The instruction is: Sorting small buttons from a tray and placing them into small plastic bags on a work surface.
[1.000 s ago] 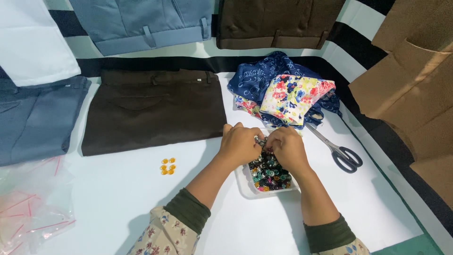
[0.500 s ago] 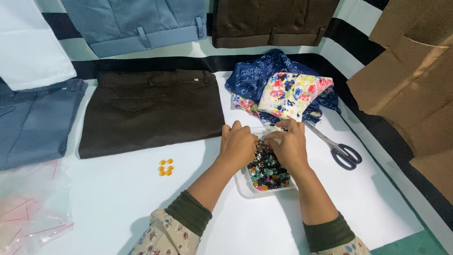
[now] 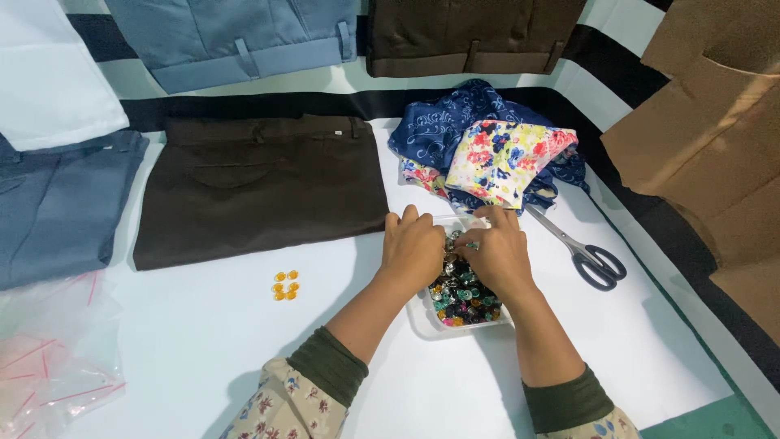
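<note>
Our left hand (image 3: 414,248) and right hand (image 3: 497,254) stay bunched over clear plastic tray of mixed coloured buttons (image 3: 465,302); fingertips pinched together, contents hidden, cannot tell what is held. View shifted slightly; sorting goes on. Small orange buttons (image 3: 285,285) left of grip, grey-handled scissors (image 3: 587,254) right.

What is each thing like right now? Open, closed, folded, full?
Tray: open, full of mixed buttons.
Scissors: shut, lying flat.
Brown trousers: folded flat.
Floral cloth: crumpled in a pile.
Orange buttons: loose, in a small cluster.
Plastic bags: lying in a heap.
Left hand: fingers in the tray.
Right hand: fingers in the tray.
</note>
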